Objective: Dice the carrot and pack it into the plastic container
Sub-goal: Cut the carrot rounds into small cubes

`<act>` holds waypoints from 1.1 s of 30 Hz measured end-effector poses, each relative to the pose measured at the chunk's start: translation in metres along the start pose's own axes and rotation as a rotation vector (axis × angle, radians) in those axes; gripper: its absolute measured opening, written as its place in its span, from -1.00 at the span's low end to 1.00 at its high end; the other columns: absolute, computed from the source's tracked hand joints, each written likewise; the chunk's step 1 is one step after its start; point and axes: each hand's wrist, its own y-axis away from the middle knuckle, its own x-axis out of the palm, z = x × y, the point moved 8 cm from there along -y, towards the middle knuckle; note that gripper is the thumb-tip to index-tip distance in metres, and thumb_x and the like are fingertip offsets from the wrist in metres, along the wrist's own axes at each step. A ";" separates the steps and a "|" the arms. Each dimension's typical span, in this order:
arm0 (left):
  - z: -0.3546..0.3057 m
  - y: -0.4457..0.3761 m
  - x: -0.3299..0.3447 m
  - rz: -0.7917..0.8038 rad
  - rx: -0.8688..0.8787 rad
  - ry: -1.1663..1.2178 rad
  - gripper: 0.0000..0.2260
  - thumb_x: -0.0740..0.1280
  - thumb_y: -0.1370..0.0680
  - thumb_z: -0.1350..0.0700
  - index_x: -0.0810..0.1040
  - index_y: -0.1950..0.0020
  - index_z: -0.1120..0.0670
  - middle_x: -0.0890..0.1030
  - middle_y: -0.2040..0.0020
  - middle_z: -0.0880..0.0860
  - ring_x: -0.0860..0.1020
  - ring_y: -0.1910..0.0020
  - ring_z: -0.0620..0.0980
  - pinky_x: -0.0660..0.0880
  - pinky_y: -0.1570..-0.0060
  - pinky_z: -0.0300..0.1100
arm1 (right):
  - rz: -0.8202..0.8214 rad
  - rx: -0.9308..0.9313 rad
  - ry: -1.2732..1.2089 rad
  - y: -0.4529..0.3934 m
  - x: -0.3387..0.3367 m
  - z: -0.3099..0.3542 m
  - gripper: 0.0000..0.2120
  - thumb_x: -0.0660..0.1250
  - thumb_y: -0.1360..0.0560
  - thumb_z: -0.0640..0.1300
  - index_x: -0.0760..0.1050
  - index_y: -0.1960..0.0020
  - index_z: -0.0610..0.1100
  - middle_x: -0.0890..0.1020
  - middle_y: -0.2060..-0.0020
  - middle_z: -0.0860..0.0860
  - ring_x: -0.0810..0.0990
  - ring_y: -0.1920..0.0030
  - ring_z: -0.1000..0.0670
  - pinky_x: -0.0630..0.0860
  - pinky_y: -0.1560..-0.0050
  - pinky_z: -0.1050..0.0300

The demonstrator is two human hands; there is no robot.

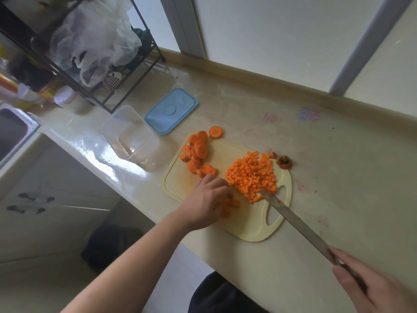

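A person dices carrot on a pale board (252, 231) at a kitchen counter (338, 177). The left hand (208, 199) lies knuckles-up over a few cut pieces (232, 205) at the board's near edge, fingers curled down onto them. The right hand (370, 288) is wrapped round the handle of a long knife (295, 220), whose tip rests at the near edge of the dice pile (252, 175).

The carrot sits in three lots on the board: one heap of dice at centre, one stack of uncut rounds (197, 152) at the far left, and the small cluster under the left hand. One round (216, 132) lies off the board, and one stem end (284, 162) rests at its far right edge. One clear tub (132, 137) stands left of the board, with nothing visible inside, and one blue lid (171, 110) lies flat beyond it. One knife, one board.

The risks look plain enough. The blade's tip lies close to the left fingertips, so a hurried stroke could nick them. The dice reach the board's handle slot (276, 205) and rim, and a sweep of the knife might push cubes through or onto the counter. The tub is light and open, and a knock from the forearm could tip it.
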 end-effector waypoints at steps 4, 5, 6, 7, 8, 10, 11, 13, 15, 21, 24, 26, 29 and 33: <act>0.008 0.011 -0.004 0.148 0.133 -0.085 -0.42 0.33 -0.36 0.17 0.50 -0.41 0.12 0.52 -0.28 0.12 0.51 -0.18 0.16 0.48 -0.20 -0.02 | 0.000 0.010 -0.017 0.000 0.003 0.000 -0.76 0.05 -0.35 0.47 0.32 -0.01 0.65 0.59 0.33 0.38 0.55 0.37 0.33 0.42 0.36 0.53; 0.011 0.012 -0.001 0.196 0.150 -0.119 -0.37 0.41 -0.38 0.16 0.46 -0.47 0.11 0.50 -0.32 0.13 0.52 -0.21 0.16 0.50 -0.19 -0.03 | -0.003 0.013 -0.016 0.000 0.003 0.000 -0.74 0.02 -0.35 0.51 0.31 -0.01 0.66 0.59 0.31 0.39 0.55 0.36 0.34 0.41 0.35 0.54; 0.013 0.013 0.003 0.241 0.156 -0.136 -0.35 0.47 -0.41 0.16 0.42 -0.50 0.10 0.47 -0.36 0.14 0.53 -0.23 0.17 0.53 -0.18 -0.01 | -0.010 0.010 -0.017 0.000 0.004 -0.001 -0.72 -0.01 -0.34 0.54 0.31 -0.01 0.66 0.59 0.30 0.40 0.55 0.34 0.35 0.41 0.34 0.55; 0.014 0.013 0.007 0.272 0.157 -0.127 -0.36 0.48 -0.44 0.15 0.41 -0.52 0.11 0.44 -0.39 0.14 0.53 -0.23 0.19 0.56 -0.18 0.02 | -0.004 0.014 -0.021 0.000 0.005 0.000 -0.72 -0.01 -0.34 0.55 0.32 -0.01 0.65 0.59 0.29 0.40 0.55 0.33 0.36 0.40 0.33 0.56; 0.014 0.012 0.008 0.286 0.163 -0.109 -0.39 0.48 -0.47 0.15 0.42 -0.51 0.12 0.42 -0.40 0.14 0.54 -0.22 0.21 0.57 -0.17 0.07 | 0.004 0.019 -0.026 0.000 0.007 0.000 -0.71 0.00 -0.34 0.55 0.34 0.00 0.64 0.60 0.28 0.40 0.55 0.32 0.37 0.40 0.32 0.58; 0.012 0.009 0.007 0.266 0.171 -0.079 -0.51 0.41 -0.53 0.10 0.48 -0.45 0.15 0.43 -0.36 0.15 0.56 -0.15 0.22 0.58 -0.10 0.10 | 0.014 0.013 -0.033 -0.001 0.010 0.002 -0.64 -0.04 -0.32 0.58 0.38 -0.01 0.60 0.60 0.26 0.42 0.55 0.31 0.40 0.39 0.30 0.60; 0.010 0.008 0.004 0.235 0.168 -0.065 -0.56 0.34 -0.57 0.05 0.51 -0.42 0.16 0.46 -0.32 0.17 0.58 -0.10 0.21 0.58 -0.08 0.06 | 0.016 0.011 -0.034 -0.001 0.010 0.004 -0.64 -0.06 -0.32 0.59 0.36 -0.01 0.61 0.59 0.27 0.43 0.55 0.31 0.40 0.39 0.30 0.60; 0.005 0.009 0.001 0.174 0.164 -0.032 -0.57 0.27 -0.60 -0.04 0.56 -0.37 0.18 0.52 -0.25 0.18 0.60 -0.03 0.16 0.57 -0.05 -0.04 | 0.008 0.001 -0.020 -0.002 0.010 0.007 -0.70 -0.04 -0.34 0.57 0.32 -0.01 0.66 0.59 0.27 0.43 0.55 0.33 0.39 0.39 0.33 0.59; 0.003 0.011 0.002 0.134 0.148 0.006 -0.58 0.36 -0.58 0.05 0.53 -0.41 0.16 0.52 -0.26 0.18 0.60 -0.03 0.16 0.57 -0.05 -0.04 | 0.011 -0.011 -0.008 -0.003 0.010 0.010 -0.76 0.04 -0.35 0.50 0.30 -0.01 0.67 0.58 0.27 0.44 0.54 0.33 0.39 0.38 0.35 0.60; 0.019 0.025 0.003 -0.030 0.138 0.097 -0.69 0.43 -0.55 0.20 0.58 -0.29 0.16 0.56 -0.17 0.13 0.60 0.00 0.10 0.59 0.00 -0.02 | 0.015 -0.040 -0.027 -0.005 0.012 0.013 -0.69 -0.05 -0.34 0.57 0.30 -0.02 0.66 0.58 0.28 0.44 0.54 0.35 0.38 0.39 0.34 0.59; 0.009 0.028 -0.005 -0.176 0.228 0.093 -0.85 0.38 -0.60 0.14 0.65 -0.11 0.17 0.64 0.00 0.08 0.60 0.05 0.07 0.59 0.09 -0.03 | 0.003 -0.047 -0.016 -0.007 0.010 0.011 -0.73 -0.02 -0.34 0.55 0.27 -0.01 0.69 0.58 0.33 0.40 0.54 0.38 0.35 0.40 0.35 0.57; 0.001 0.024 -0.006 -0.233 0.271 0.070 -0.88 0.40 -0.59 0.16 0.69 -0.05 0.18 0.67 0.03 0.07 0.58 0.06 0.08 0.57 0.08 -0.07 | -0.002 -0.055 -0.022 -0.008 0.011 0.009 -0.69 -0.06 -0.31 0.60 0.28 0.00 0.69 0.58 0.31 0.39 0.54 0.36 0.34 0.40 0.32 0.57; -0.007 0.014 0.003 -0.243 0.329 -0.014 -0.86 0.37 -0.59 0.16 0.72 -0.02 0.16 0.68 0.04 0.06 0.56 0.08 0.10 0.55 0.10 -0.10 | 0.005 -0.048 0.019 -0.010 0.011 0.007 -0.71 -0.05 -0.32 0.58 0.27 0.00 0.69 0.57 0.27 0.43 0.54 0.32 0.38 0.40 0.29 0.58; -0.007 0.012 0.014 -0.236 0.330 -0.058 -0.82 0.33 -0.59 0.16 0.74 -0.01 0.13 0.65 0.04 0.08 0.48 0.11 0.02 0.51 0.17 -0.15 | -0.013 -0.044 0.009 -0.008 0.009 0.001 -0.65 -0.11 -0.26 0.64 0.27 0.02 0.70 0.58 0.38 0.34 0.55 0.37 0.33 0.45 0.32 0.49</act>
